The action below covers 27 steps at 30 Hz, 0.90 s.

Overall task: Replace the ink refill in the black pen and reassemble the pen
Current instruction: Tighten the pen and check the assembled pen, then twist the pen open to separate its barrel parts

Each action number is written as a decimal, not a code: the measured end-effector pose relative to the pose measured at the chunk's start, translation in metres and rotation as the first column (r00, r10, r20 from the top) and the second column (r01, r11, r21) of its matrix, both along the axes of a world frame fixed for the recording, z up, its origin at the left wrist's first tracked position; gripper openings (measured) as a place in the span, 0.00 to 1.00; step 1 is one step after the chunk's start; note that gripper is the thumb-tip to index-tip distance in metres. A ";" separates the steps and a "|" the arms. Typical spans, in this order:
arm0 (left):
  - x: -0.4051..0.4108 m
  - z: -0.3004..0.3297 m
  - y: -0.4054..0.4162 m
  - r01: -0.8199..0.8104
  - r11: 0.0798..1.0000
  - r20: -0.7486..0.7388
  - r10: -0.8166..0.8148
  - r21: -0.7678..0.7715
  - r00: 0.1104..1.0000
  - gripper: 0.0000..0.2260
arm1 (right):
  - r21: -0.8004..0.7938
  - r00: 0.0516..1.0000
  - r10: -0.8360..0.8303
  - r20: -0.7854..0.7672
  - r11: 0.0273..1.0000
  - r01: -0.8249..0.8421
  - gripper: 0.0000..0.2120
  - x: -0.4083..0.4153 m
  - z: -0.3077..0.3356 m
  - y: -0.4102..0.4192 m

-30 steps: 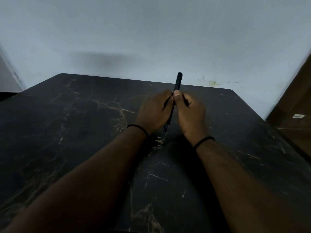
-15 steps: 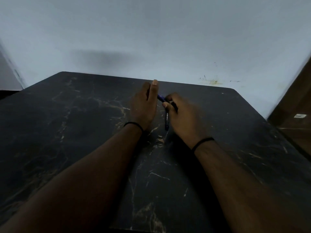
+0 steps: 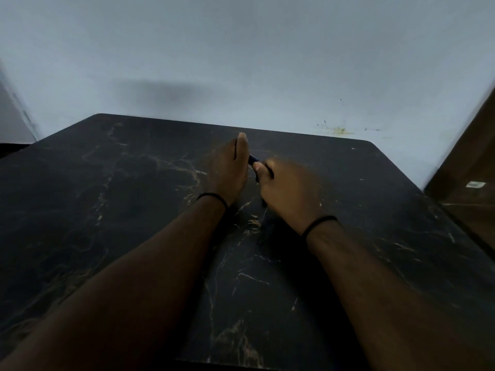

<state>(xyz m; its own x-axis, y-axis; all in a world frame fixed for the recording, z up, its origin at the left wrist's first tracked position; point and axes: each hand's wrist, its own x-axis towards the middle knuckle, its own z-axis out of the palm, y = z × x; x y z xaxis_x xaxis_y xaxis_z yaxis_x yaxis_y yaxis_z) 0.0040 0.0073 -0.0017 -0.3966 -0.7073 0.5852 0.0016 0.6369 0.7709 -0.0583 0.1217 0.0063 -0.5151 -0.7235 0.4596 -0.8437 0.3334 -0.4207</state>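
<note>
The black pen (image 3: 253,159) is low over the dark marble table (image 3: 134,210), between my two hands. Only a short dark stretch of it shows between them, and its lower tip (image 3: 264,203) pokes out under my right hand. My right hand (image 3: 290,188) is curled round the pen's lower part, thumb on top, and looks blurred. My left hand (image 3: 227,170) holds the pen's upper end against its palm side. Its fingers point up and away and its thumb is hidden. No separate refill is visible.
The table runs back to a pale wall (image 3: 241,62). A brown wooden surface (image 3: 471,170) stands at the right edge. Both forearms lie over the table's front half, each with a black band at the wrist.
The pen stood upright above my hands a second ago and is now tipped down between them. My left fingers have straightened, and my right hand has shifted slightly right.
</note>
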 end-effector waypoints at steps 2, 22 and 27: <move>0.000 0.001 0.001 -0.009 1.000 0.006 0.009 -0.018 1.000 0.22 | -0.008 1.000 -0.009 0.006 1.000 0.009 0.19 0.000 0.000 0.000; 0.024 -0.004 -0.039 -0.357 0.934 0.354 0.327 0.022 0.876 0.21 | -0.041 0.994 -0.109 0.024 0.993 0.110 0.20 -0.016 -0.012 0.005; 0.024 -0.003 -0.041 -0.403 0.905 0.667 0.383 -0.134 0.639 0.18 | -0.085 0.995 -0.096 -0.002 0.992 0.095 0.14 -0.016 -0.012 0.005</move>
